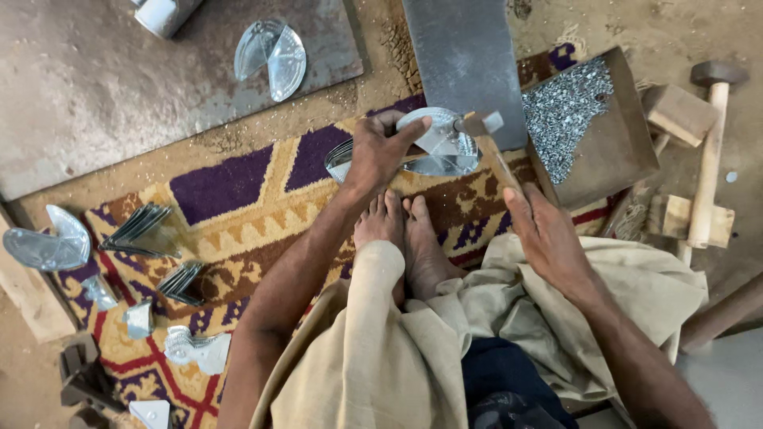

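- Left hand (380, 151) closed on shiny sheet-metal piece (433, 143), pressed flat near patterned rug's (238, 214) far edge — just beyond bare feet (405, 238).
- Right hand (548, 238) wrapped round small hammer (486, 135) handle — head touching the piece.
- Tray of rivets (568, 107) beside rug's far right corner.

Patterned rug (238, 199): purple, mustard-yellow and maroon geometric blocks with red lines. Sheet-metal pieces (441, 143): shiny silver. Loose trousers (381, 357): plain beige. Tray (612, 151), far right: brown, heaped with silver-grey rivets (564, 107). Mallet (707, 159): pale wood handle, dark head.
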Demonstrator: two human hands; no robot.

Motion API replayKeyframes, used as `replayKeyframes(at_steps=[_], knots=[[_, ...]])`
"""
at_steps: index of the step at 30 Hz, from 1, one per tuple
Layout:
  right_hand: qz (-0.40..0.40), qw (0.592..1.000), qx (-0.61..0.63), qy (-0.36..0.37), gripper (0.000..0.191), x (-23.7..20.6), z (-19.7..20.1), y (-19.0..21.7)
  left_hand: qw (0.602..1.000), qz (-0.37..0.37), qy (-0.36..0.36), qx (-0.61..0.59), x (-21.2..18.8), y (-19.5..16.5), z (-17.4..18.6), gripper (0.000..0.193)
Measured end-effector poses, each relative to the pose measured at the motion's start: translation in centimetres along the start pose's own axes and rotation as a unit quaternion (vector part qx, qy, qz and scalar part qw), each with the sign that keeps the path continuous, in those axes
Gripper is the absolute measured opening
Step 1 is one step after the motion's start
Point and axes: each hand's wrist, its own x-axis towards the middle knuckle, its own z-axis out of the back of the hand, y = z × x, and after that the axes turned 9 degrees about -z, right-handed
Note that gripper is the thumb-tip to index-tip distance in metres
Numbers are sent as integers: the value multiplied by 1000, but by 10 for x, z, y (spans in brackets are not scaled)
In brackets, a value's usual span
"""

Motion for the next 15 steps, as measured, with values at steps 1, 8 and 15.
replayKeyframes(at_steps=[1, 8, 15], knots=[[-14, 1000, 7, -18, 46, 0, 0, 1, 1000, -1, 0, -13, 0, -1, -1, 21], [51, 998, 26, -21, 41, -4, -1, -6, 1000, -21, 3, -18, 5, 7, 0, 22], [46, 983, -60, -165, 37, 10, -8, -10, 999, 2, -1, -44, 5, 5, -2, 19]])
